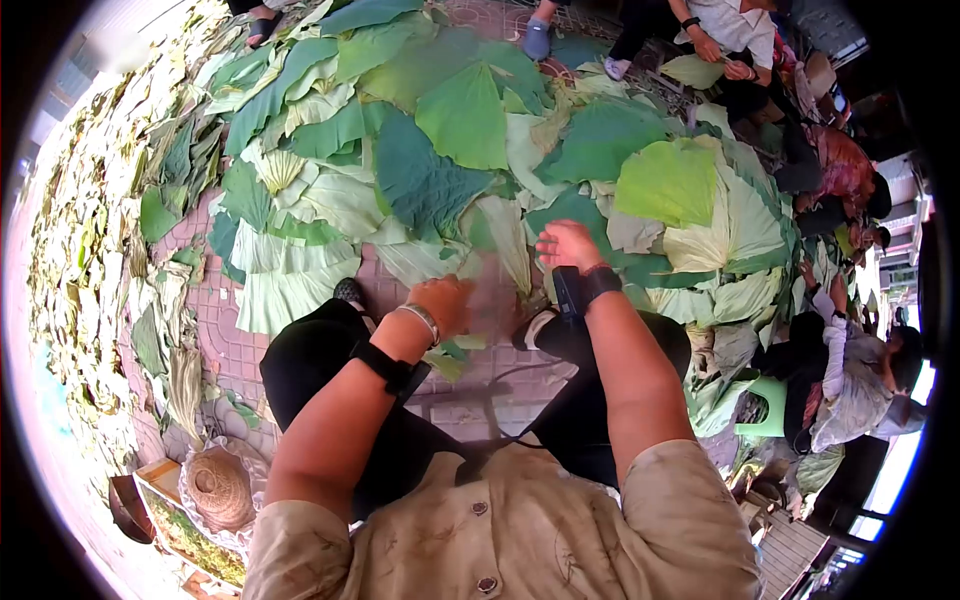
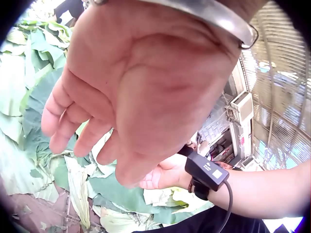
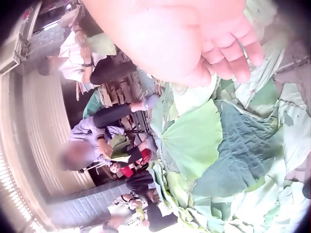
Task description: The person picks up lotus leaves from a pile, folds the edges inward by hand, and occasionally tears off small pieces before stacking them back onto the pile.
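Note:
Large flat lotus leaves, dark green (image 1: 428, 180), bright green (image 1: 668, 183) and pale, lie heaped in front of the person's knees. Over the heap's near edge is the left hand (image 1: 443, 303), blurred in the head view; its palm faces the left wrist camera, fingers (image 2: 95, 138) loosely bent and holding nothing. To its right, the right hand (image 1: 568, 245) is raised over the leaves, palm bare and fingers (image 3: 235, 53) slightly curled. A narrow pale folded leaf (image 1: 507, 240) lies between the two hands in the head view.
Drying leaves (image 1: 90, 250) cover the ground on the left. A straw hat (image 1: 218, 487) rests on a box at lower left. Several seated people line the right side, one handling a leaf (image 1: 692, 70), near a green stool (image 1: 765, 408). Paving (image 1: 230, 345) shows around the knees.

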`<act>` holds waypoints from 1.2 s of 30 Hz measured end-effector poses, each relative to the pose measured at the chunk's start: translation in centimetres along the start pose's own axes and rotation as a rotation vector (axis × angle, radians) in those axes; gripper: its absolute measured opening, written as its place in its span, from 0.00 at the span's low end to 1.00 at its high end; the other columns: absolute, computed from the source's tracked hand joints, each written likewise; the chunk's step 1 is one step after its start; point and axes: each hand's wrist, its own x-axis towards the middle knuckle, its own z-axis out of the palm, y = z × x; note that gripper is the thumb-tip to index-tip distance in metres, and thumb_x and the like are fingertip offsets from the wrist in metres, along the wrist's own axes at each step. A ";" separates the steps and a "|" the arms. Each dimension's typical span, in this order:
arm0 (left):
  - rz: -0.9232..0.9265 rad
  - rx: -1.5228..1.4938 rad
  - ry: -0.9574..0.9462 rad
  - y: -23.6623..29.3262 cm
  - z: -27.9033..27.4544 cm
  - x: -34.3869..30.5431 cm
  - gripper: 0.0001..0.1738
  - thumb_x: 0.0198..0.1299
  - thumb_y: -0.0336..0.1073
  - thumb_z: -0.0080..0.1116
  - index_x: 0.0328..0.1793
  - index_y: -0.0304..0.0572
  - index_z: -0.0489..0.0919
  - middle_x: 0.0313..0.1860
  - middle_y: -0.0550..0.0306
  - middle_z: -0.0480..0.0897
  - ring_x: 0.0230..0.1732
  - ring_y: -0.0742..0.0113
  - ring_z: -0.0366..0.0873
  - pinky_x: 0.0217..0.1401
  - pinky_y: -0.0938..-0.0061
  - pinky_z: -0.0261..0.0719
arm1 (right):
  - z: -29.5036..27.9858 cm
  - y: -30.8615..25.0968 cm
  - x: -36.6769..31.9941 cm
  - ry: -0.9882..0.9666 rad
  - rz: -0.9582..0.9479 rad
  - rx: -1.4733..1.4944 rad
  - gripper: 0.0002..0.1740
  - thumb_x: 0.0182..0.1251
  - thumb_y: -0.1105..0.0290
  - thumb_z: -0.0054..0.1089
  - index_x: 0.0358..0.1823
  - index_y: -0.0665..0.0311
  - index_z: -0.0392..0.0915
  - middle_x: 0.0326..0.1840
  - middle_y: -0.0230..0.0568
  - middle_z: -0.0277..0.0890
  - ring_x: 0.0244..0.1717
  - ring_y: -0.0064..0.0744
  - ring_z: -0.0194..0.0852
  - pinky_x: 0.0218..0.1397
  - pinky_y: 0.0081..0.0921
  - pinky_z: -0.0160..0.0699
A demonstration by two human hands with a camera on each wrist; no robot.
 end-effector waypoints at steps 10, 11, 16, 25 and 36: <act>0.004 -0.047 -0.004 1.3 -2.2 -2.8 0.21 0.52 0.42 0.61 0.51 0.45 0.73 0.44 0.48 0.79 0.45 0.47 0.79 0.49 0.58 0.76 | 0.6 18.0 9.3 0.098 0.230 -0.391 0.09 0.54 0.69 0.57 0.37 0.62 0.76 0.32 0.38 0.75 0.30 0.34 0.78 0.29 0.34 0.80; 0.039 -0.040 0.057 1.1 -2.3 -3.1 0.23 0.51 0.41 0.62 0.52 0.44 0.72 0.46 0.49 0.78 0.44 0.48 0.79 0.48 0.58 0.76 | 0.7 19.0 9.8 0.113 0.226 -0.507 0.11 0.53 0.69 0.56 0.38 0.61 0.77 0.35 0.40 0.75 0.37 0.37 0.77 0.37 0.33 0.78; -0.040 -0.028 0.029 0.8 -3.1 -3.3 0.26 0.49 0.42 0.65 0.54 0.44 0.72 0.49 0.50 0.77 0.44 0.51 0.78 0.48 0.59 0.74 | 2.7 19.9 10.6 0.190 0.157 -0.811 0.19 0.51 0.64 0.55 0.47 0.56 0.79 0.56 0.52 0.68 0.58 0.50 0.69 0.57 0.34 0.73; -0.061 -0.036 -0.076 1.1 -3.4 -2.0 0.27 0.49 0.42 0.66 0.55 0.44 0.72 0.50 0.50 0.77 0.45 0.52 0.78 0.49 0.60 0.75 | 0.3 20.3 14.1 0.500 -0.318 -0.913 0.13 0.53 0.72 0.54 0.40 0.66 0.80 0.34 0.44 0.80 0.42 0.48 0.79 0.49 0.37 0.74; -0.156 -0.492 0.338 0.0 -3.0 -0.2 0.26 0.58 0.46 0.60 0.57 0.39 0.72 0.51 0.48 0.79 0.47 0.51 0.79 0.50 0.60 0.76 | 7.3 -0.6 0.1 -0.048 -0.337 0.285 0.21 0.54 0.83 0.51 0.52 0.69 0.73 0.46 0.41 0.76 0.47 0.31 0.74 0.53 0.27 0.73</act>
